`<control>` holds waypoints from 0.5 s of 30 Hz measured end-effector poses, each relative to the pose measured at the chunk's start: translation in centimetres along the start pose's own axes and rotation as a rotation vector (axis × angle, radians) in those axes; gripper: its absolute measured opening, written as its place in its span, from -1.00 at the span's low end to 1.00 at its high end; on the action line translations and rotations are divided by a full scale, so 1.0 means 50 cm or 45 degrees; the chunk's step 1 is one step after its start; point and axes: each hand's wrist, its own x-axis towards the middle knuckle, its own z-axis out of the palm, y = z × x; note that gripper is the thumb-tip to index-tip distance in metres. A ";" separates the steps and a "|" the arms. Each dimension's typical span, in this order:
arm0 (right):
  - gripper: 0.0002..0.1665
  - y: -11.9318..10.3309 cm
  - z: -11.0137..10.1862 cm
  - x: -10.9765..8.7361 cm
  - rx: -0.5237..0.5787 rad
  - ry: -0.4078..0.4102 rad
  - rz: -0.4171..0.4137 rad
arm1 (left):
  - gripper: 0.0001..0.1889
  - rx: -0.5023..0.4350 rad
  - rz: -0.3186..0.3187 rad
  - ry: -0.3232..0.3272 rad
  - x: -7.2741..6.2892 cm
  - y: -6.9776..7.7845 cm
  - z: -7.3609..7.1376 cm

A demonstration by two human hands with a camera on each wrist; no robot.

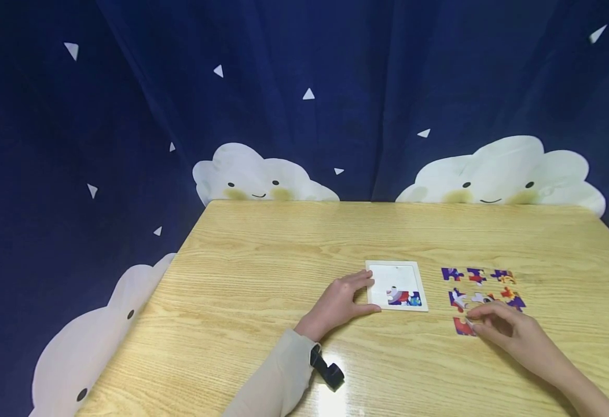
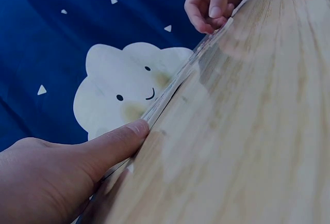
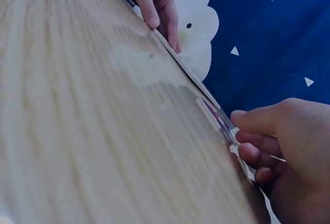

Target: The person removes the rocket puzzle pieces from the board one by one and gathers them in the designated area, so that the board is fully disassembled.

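Observation:
A white square puzzle frame (image 1: 396, 263) lies on the table, with a few joined jigsaw pieces (image 1: 404, 298) in its lower right part. My left hand (image 1: 338, 300) holds the frame at its lower left corner, thumb at the near edge and fingers at the left side. Right of the frame, my right hand (image 1: 513, 335) pinches the right edge of a red puzzle piece (image 1: 462, 326) between thumb and forefinger. The fingers partly cover this piece. In the right wrist view the thumb and curled fingers (image 3: 252, 152) sit close to the tabletop, at the thin edges of pieces.
Beyond the right hand, several loose puzzle pieces (image 1: 475, 275) lie in rows; the hand overlaps the nearer row. A wooden table (image 1: 263, 260) spreads all round. Behind it hangs a dark blue curtain (image 1: 283, 58) with clouds. A black strap (image 1: 327, 369) is on the left wrist.

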 end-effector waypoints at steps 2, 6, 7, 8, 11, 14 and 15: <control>-0.69 -0.003 0.003 0.002 0.030 0.020 -0.029 | -0.36 0.001 0.001 -0.001 0.000 0.000 0.000; -0.65 -0.011 0.011 0.013 0.089 0.036 -0.088 | -0.36 0.001 0.004 0.000 0.000 0.000 -0.001; -0.65 -0.014 0.013 0.017 0.102 0.034 -0.097 | -0.37 0.002 0.004 -0.002 -0.001 0.000 -0.001; -0.65 -0.016 0.016 0.021 0.107 0.030 -0.104 | -0.36 0.001 0.001 -0.005 -0.001 0.000 -0.002; -0.67 -0.025 0.023 0.034 0.107 0.012 -0.104 | -0.36 -0.009 -0.009 -0.013 0.000 0.000 -0.002; -0.69 -0.032 0.033 0.047 0.116 0.009 -0.117 | -0.35 -0.005 -0.009 -0.017 0.000 -0.001 -0.002; -0.69 -0.034 0.037 0.051 0.123 0.008 -0.121 | -0.35 -0.008 -0.006 -0.014 0.000 -0.001 -0.001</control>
